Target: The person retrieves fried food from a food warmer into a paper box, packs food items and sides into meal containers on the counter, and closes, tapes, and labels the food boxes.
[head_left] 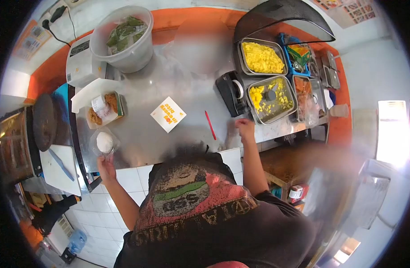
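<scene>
My left hand (106,168) grips the near edge of a clear plastic container (97,152) with a white rice mound (105,142) in it. Just beyond stands an open box (117,120) with fried pieces and a white cup. My right hand (245,129) is at the counter's front edge, below the tape dispenser (229,96); its fingers are curled together, and whatever they hold is too small to make out. Between my hands, a white printed square paper (168,115) and a red pen (210,125) lie on the steel counter (140,145).
Two trays of yellow food (264,57) (276,111) stand at the right, beside a blue basket (299,73). A large bucket (138,62) with bagged leaves is at the back left. A knife (61,164) lies on a white board (57,181) at the left.
</scene>
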`<state>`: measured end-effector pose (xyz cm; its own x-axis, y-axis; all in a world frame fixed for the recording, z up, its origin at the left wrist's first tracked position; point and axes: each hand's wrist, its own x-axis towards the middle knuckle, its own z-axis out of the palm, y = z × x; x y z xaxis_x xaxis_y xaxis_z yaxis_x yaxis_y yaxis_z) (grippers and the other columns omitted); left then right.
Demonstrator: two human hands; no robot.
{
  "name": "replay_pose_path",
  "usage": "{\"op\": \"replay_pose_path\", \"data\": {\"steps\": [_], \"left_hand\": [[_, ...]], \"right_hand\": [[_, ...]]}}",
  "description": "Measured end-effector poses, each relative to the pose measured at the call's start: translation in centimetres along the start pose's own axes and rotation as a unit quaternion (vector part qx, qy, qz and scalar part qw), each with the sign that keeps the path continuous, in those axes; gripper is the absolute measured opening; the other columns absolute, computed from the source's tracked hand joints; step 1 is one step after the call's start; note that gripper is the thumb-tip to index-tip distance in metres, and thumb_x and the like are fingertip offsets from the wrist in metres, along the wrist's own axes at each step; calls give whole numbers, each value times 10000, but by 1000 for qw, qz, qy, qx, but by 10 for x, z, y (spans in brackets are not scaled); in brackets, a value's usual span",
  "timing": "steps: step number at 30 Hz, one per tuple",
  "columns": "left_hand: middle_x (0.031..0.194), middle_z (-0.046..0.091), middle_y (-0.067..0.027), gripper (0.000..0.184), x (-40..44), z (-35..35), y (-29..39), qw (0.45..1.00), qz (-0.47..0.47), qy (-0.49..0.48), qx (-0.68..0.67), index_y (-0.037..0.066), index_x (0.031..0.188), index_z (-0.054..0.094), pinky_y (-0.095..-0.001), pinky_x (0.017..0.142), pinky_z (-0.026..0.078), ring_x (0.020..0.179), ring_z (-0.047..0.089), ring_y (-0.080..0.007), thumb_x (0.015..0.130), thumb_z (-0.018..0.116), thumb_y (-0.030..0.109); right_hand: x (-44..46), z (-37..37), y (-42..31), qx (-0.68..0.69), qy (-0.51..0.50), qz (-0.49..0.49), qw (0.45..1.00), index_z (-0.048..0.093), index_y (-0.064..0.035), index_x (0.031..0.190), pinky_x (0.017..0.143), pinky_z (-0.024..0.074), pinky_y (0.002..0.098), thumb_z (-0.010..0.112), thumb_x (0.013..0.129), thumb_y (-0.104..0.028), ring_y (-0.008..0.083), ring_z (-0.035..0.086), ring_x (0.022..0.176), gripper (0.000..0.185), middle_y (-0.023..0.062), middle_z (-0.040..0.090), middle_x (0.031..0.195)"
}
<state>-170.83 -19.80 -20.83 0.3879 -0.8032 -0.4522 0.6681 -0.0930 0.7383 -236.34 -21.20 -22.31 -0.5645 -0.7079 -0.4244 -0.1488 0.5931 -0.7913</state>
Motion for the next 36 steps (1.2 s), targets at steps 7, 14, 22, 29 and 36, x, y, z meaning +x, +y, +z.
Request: {"op": "replay_pose_path", "data": {"steps": [7, 14, 22, 29, 36], "left_hand": [[1142, 665, -104, 218, -45, 102, -37, 984, -50, -123, -116, 37, 1057, 624, -467, 1119, 358, 1161, 575, -247, 848, 592, 89], [1146, 654, -108, 260, -78, 238, -44, 974, -56, -132, -175, 19, 1086, 597, -427, 1075, 448, 1118, 598, -256, 831, 594, 67], [1174, 608, -111, 355, -94, 268, -36, 972, -43, -146, -181, -10, 1169, 522, -407, 1070, 465, 1142, 584, -247, 825, 582, 55], [1197, 605, -113, 419, -104, 271, -19, 969, -107, -129, -181, 7, 1201, 515, -471, 1088, 413, 1170, 567, -264, 803, 579, 122], [1243, 582, -108, 464, -109, 270, -22, 976, -120, -132, -126, 18, 1233, 493, -488, 1066, 421, 1181, 561, -247, 800, 559, 172]], "right_hand": [[-116, 96, -139, 123, -277, -126, 945, 715, 0, 970, 720, 475, 224, 696, 858, -73, 85, 596, 788, 135, 27, 690, 870], [-176, 164, -236, 139, -413, -215, 874, 660, -25, 1029, 618, 415, 207, 704, 850, -47, 40, 479, 687, 185, -34, 573, 786], [-175, 201, -245, 161, -260, -232, 923, 509, -36, 906, 588, 414, 217, 757, 813, -71, 46, 477, 661, 267, -8, 551, 767], [-155, 188, -241, 210, -412, -187, 867, 583, -13, 969, 602, 417, 210, 731, 829, -33, 50, 496, 656, 205, 11, 626, 821], [-163, 177, -248, 52, -329, -286, 898, 662, -42, 872, 581, 404, 228, 762, 782, -57, 48, 464, 637, 135, -8, 645, 846]]}}
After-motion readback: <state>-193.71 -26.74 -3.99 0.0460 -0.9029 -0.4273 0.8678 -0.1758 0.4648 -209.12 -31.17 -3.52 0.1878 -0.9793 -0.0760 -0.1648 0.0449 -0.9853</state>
